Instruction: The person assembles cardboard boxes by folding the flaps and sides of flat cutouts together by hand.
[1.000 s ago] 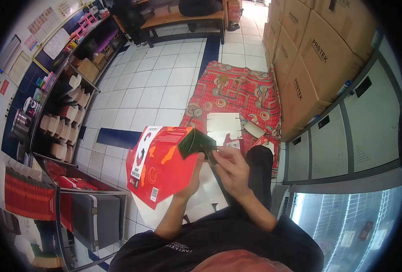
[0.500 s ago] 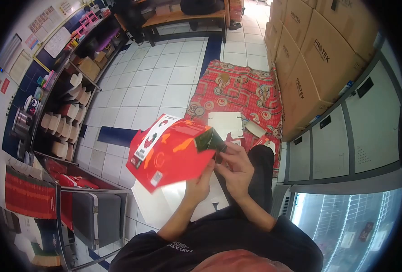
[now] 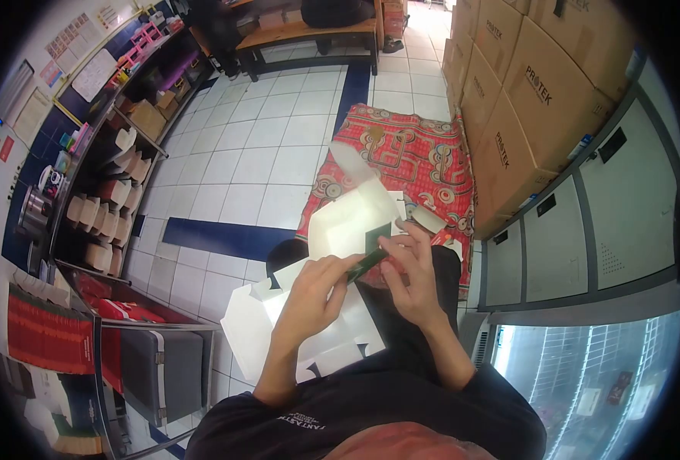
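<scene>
A partly folded carton point(image 3: 341, 227) is between my hands, its plain white inside facing me and its dark green part at the near end. My left hand point(image 3: 314, 295) grips the green part from the left, fingers bent over it. On the right, my right hand point(image 3: 410, 274) pinches the same green part with thumb and fingers. Below them, white card sheets point(image 3: 341, 328) with slots lie across my lap. Part of those sheets is hidden by my left hand and forearm.
Ahead lies a red patterned mat point(image 3: 401, 153) with card pieces on it. Cardboard boxes point(image 3: 520, 115) and grey lockers point(image 3: 623, 207) stand to the right. At left is a shelf point(image 3: 156, 146) with stacked cartons. A wooden bench point(image 3: 309, 35) and a person's dark-clothed legs point(image 3: 217, 38) are at the back.
The carton has been turned over, so its red printed face gave way to the white inside. My left hand has shifted from beneath the carton to above its green part.
</scene>
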Action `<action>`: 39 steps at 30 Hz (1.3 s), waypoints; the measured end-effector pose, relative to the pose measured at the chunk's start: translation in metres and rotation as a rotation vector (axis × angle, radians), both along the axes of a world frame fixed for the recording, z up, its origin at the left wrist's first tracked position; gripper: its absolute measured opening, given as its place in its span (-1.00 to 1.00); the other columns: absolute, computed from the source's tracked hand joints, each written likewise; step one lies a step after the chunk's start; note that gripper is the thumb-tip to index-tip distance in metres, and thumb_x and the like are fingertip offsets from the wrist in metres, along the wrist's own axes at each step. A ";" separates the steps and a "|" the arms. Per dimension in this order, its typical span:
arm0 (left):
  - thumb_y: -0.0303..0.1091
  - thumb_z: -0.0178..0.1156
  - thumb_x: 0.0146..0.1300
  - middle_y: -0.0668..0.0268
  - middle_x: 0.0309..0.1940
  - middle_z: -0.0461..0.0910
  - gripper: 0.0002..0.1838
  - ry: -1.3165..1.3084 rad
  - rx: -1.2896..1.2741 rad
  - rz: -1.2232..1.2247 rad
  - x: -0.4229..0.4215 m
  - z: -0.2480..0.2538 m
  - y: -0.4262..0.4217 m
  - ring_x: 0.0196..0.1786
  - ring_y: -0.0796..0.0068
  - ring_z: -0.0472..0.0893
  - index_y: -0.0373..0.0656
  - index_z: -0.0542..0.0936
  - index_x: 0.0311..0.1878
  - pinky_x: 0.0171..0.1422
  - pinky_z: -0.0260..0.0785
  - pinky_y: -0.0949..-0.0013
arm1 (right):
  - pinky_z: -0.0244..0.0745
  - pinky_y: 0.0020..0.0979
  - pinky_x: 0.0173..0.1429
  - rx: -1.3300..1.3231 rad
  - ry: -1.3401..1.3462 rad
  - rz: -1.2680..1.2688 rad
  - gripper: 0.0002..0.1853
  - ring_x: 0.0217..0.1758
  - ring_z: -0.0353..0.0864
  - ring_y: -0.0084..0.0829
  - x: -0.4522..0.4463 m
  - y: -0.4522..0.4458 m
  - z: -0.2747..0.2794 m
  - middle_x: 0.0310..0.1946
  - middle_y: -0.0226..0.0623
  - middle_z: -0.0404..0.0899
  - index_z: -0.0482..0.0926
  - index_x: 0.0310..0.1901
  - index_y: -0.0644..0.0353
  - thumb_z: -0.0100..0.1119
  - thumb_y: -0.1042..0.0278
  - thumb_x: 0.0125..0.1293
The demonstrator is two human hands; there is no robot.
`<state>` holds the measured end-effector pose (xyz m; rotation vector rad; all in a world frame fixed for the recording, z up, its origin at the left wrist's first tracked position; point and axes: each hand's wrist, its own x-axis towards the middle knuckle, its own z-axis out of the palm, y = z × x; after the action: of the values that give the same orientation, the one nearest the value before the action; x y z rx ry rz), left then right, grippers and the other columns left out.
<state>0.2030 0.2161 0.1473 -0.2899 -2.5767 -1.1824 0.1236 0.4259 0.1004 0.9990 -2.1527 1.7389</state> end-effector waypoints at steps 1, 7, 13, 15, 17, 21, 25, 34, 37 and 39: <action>-0.64 0.26 0.45 0.13 -0.23 0.69 -0.55 -0.004 -0.065 -0.037 0.000 0.004 -0.003 -0.15 0.12 0.67 -0.20 0.68 0.37 0.14 0.46 0.18 | 0.67 -0.17 0.31 0.011 0.034 -0.036 -0.54 0.31 0.62 -0.11 -0.002 0.000 -0.003 0.50 0.05 0.38 0.69 0.40 0.13 0.37 0.52 0.50; -0.65 0.26 0.40 0.21 -0.25 0.68 -0.53 0.002 -0.152 -0.152 0.001 0.001 -0.011 -0.14 0.15 0.66 -0.13 0.71 0.35 0.25 0.40 0.12 | 0.69 -0.20 0.26 0.080 -0.101 -0.038 -0.58 0.15 0.71 -0.10 -0.008 0.013 0.016 0.43 0.06 0.47 0.71 0.38 0.14 0.34 0.51 0.52; -0.61 0.30 0.44 0.19 -0.08 0.81 -0.58 -0.051 -0.186 -0.169 0.001 0.005 -0.018 -0.08 0.15 0.72 -0.15 0.72 0.33 0.27 0.47 0.13 | 0.66 -0.29 0.27 0.193 -0.123 -0.005 -0.61 0.21 0.76 -0.15 -0.018 0.027 -0.002 0.33 -0.03 0.54 0.70 0.32 0.17 0.37 0.53 0.50; -0.59 0.32 0.45 0.18 -0.02 0.85 -0.59 -0.054 -0.119 -0.154 0.001 -0.002 -0.019 -0.08 0.16 0.75 -0.16 0.71 0.33 0.26 0.52 0.15 | 0.65 -0.32 0.27 0.157 -0.123 -0.046 -0.62 0.24 0.77 -0.20 -0.025 0.030 -0.022 0.29 -0.06 0.56 0.70 0.31 0.18 0.37 0.54 0.50; -0.56 0.39 0.45 0.15 0.00 0.89 -0.60 -0.105 0.199 0.019 0.004 -0.011 -0.019 -0.12 0.21 0.82 -0.19 0.71 0.33 0.16 0.61 0.24 | 0.63 -0.36 0.26 -0.343 -0.573 0.018 -0.66 0.23 0.75 -0.33 -0.027 0.030 -0.044 0.25 -0.13 0.57 0.72 0.24 0.20 0.38 0.58 0.47; -0.54 0.46 0.42 0.16 -0.09 0.90 -0.63 -0.066 0.146 0.076 -0.003 -0.013 -0.025 -0.12 0.30 0.86 -0.22 0.76 0.27 0.09 0.64 0.30 | 0.64 -0.40 0.16 -0.177 -0.293 0.022 -0.66 0.09 0.71 -0.42 -0.013 0.025 -0.021 0.28 -0.18 0.55 0.78 0.21 0.19 0.30 0.68 0.48; -0.51 0.55 0.34 0.16 -0.07 0.90 -0.70 -0.133 0.115 0.010 -0.005 -0.006 -0.018 -0.11 0.36 0.86 -0.22 0.85 0.13 0.07 0.64 0.31 | 0.69 -0.38 -0.01 0.079 -0.065 0.115 -0.59 -0.03 0.73 -0.38 -0.010 0.022 0.001 0.26 -0.18 0.55 0.80 0.26 0.11 0.50 0.58 0.41; -0.50 0.63 0.25 0.16 -0.08 0.91 -0.67 -0.168 0.216 -0.007 -0.011 -0.008 -0.017 -0.18 0.43 0.84 -0.19 0.89 0.09 0.02 0.64 0.36 | 0.66 -0.42 -0.14 -0.001 -0.095 -0.212 -0.61 -0.12 0.71 -0.44 -0.002 0.009 -0.018 0.12 -0.21 0.55 0.81 0.20 0.18 0.57 0.58 0.35; -0.49 0.62 0.25 0.19 -0.14 0.91 -0.69 -0.121 0.197 0.017 -0.013 -0.005 -0.015 -0.21 0.42 0.82 -0.17 0.89 0.07 -0.01 0.61 0.36 | 0.66 -0.45 -0.15 -0.055 -0.075 -0.255 -0.60 -0.13 0.70 -0.46 0.005 0.001 -0.016 0.10 -0.22 0.56 0.80 0.19 0.23 0.57 0.60 0.33; -0.48 0.62 0.25 0.20 -0.18 0.90 -0.71 -0.086 0.174 0.023 -0.015 -0.003 -0.015 -0.23 0.41 0.80 -0.16 0.90 0.05 -0.03 0.59 0.36 | 0.66 -0.46 -0.15 -0.032 -0.053 -0.212 -0.60 -0.15 0.70 -0.47 0.006 0.000 -0.016 0.10 -0.22 0.56 0.80 0.19 0.25 0.57 0.61 0.33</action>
<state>0.1882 0.2014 0.1443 -0.1739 -2.5186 -1.4291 0.1298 0.4256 0.0848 0.6954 -2.1656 1.7100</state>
